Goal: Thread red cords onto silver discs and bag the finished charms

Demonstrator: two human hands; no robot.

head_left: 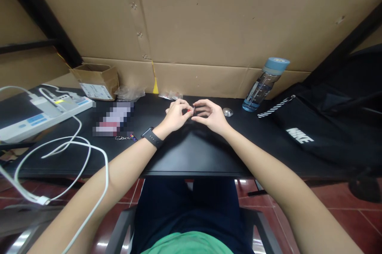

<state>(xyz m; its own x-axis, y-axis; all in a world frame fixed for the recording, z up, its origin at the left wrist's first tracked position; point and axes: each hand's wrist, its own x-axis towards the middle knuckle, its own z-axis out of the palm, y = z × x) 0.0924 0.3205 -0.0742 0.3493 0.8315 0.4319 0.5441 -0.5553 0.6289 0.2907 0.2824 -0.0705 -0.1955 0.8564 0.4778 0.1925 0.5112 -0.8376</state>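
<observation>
Over the middle of the black desk point(191, 150) my two hands meet, fingertips almost touching. My left hand point(178, 114), with a dark watch point(152, 136) on its wrist, is closed in a pinch. A bit of red shows at its fingertips; the kind of thing is too small to tell. The curved fingers of my right hand point(210, 115) close on a small, thin, dark piece point(194, 110) seen nearly edge-on. Whether the red bit and the dark piece are one thing, I cannot tell. A small clear plastic dome point(227, 112) lies just right of my right hand.
A blue-lidded water bottle point(262, 85) and a black bag point(322, 127) stand at right. At left are a power strip point(44, 117), white cables point(89, 146), a small cardboard box point(98, 81), clear plastic bags point(129, 94), a blurred-out flat item point(115, 119) and a keychain point(125, 138). Cardboard point(209, 27) walls the back.
</observation>
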